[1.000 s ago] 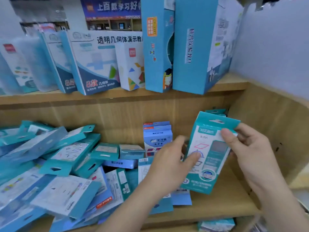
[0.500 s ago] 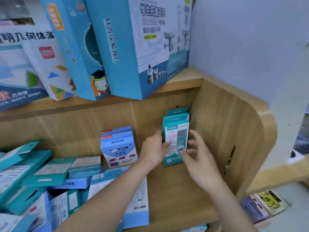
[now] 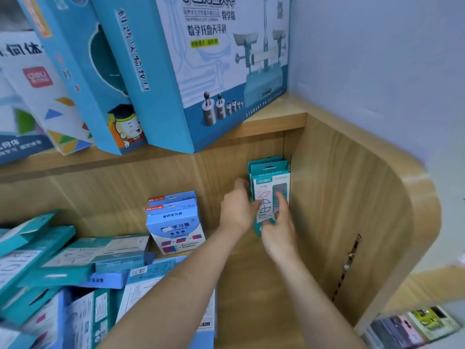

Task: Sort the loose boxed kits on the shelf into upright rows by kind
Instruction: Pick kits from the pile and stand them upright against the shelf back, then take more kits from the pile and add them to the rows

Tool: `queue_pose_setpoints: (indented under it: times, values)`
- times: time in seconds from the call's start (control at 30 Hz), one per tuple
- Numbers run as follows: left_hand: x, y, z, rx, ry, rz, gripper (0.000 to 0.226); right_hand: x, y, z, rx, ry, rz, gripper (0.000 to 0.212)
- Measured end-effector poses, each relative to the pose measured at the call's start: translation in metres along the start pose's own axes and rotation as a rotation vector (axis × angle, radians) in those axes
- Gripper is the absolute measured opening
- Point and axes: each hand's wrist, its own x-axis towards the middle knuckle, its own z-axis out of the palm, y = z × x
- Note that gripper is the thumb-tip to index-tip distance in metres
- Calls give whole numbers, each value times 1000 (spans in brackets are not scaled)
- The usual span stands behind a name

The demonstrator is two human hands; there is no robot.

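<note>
Teal boxed kit (image 3: 270,181) stands upright, hang-tab up, front facing outward.

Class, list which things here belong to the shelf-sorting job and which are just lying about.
Job: teal kit upright in the corner, left hand and right hand on it; upright light-blue kits; loose pile.
Lying about: balance-scale box, upper shelf; booklets, lower right.
</note>
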Motion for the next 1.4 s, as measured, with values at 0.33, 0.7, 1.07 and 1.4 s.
queue_pose_setpoints:
  times: [0.33,0.7,1.07,1.4]
  values:
    - [0,0,-12,56,-40,38,52,9,8,-5,72,-53,72,80]
    - [-68,-26,-107,5,-57,160,12,-27,-28,-24,-52,-42,-106,58]
    - [-179,-150,-228,267,212,-63,24,-103,-52,28,-100,-474,-304,41]
    - [-206,-211,-278,432,230,-117,28,-133,-79,107,-389,-639,-476,42]
